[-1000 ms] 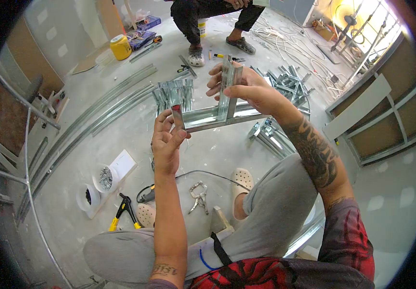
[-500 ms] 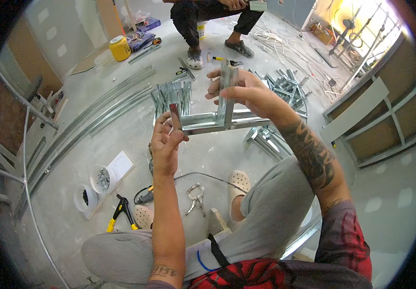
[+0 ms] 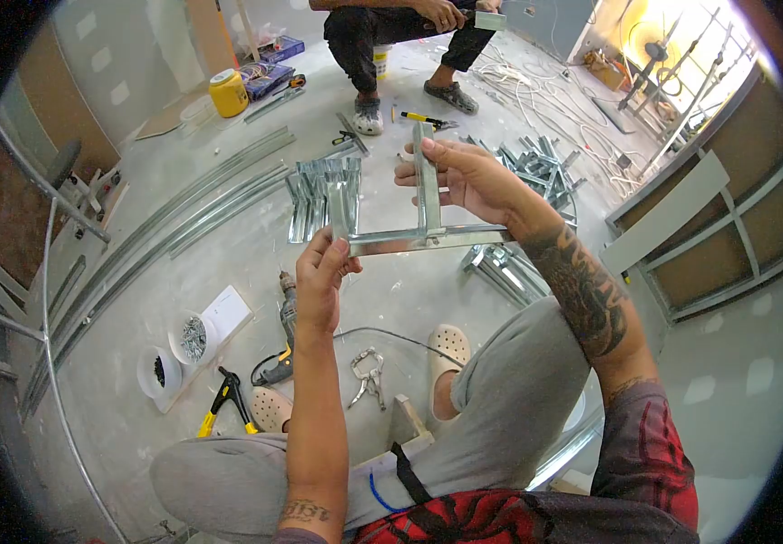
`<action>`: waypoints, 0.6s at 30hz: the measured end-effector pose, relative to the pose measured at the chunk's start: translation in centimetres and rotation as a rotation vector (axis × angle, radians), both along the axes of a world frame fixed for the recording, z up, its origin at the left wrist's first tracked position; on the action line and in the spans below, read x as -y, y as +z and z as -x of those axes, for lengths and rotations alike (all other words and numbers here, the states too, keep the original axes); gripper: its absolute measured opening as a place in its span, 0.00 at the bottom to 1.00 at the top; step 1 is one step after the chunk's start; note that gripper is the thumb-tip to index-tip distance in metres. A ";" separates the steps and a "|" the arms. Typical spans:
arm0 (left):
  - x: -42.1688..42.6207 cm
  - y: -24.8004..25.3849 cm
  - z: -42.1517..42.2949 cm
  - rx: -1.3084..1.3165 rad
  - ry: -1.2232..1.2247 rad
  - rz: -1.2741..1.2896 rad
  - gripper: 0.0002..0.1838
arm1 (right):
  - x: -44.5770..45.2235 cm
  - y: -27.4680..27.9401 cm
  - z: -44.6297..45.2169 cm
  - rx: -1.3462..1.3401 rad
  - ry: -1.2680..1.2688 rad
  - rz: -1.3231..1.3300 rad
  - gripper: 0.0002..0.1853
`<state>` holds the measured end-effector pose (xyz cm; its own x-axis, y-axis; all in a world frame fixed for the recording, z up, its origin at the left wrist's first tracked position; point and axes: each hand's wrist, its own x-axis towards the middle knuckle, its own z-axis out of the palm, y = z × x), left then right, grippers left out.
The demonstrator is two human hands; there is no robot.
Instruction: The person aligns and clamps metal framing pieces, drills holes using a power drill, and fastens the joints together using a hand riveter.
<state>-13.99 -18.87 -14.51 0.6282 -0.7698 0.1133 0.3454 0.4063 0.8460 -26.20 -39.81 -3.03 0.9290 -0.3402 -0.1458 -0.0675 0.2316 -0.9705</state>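
Up in front of me is a galvanised metal frame piece (image 3: 387,245), a long channel with two short uprights. My left hand (image 3: 320,283) is closed around its left corner, where one upright meets the channel. My right hand (image 3: 473,181) pinches the middle upright (image 3: 427,195) near its top, thumb on the near face and fingers behind. The channel's right end passes behind my right wrist. Below my hands, a corded drill (image 3: 287,313) and locking pliers (image 3: 368,376) lie on the floor.
Short metal pieces (image 3: 323,181) stand behind the frame, with a heap of offcuts (image 3: 545,172) to the right. Long metal channels (image 3: 228,199) run along the left. Screw tubs (image 3: 194,338) and black-yellow snips (image 3: 226,399) lie lower left. A person (image 3: 350,45) sits opposite, beyond a cable tangle's left side.
The frame piece has turned in my hands, its channel now seen more edge-on and its left upright tipped straighter. My left hand shifted slightly right, uncovering the drill. The other person's hands moved.
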 end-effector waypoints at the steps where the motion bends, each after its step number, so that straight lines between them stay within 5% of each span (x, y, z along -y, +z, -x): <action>1: -0.1 0.5 0.2 0.003 -0.005 0.001 0.21 | -0.1 0.0 0.0 0.001 0.001 0.002 0.29; 7: -0.8 2.2 0.5 0.230 0.008 -0.067 0.23 | 0.1 -0.3 0.0 0.013 0.006 0.115 0.32; 18: 0.1 4.2 3.9 0.645 0.220 -0.264 0.40 | -0.3 -1.0 -0.9 0.152 -0.101 0.196 0.22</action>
<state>-17.88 -18.98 -10.35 0.6427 -0.6861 0.3408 -0.3208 0.1630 0.9330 -25.35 -39.55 -4.04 0.8951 -0.4403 0.0710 0.0967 0.0363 -0.9947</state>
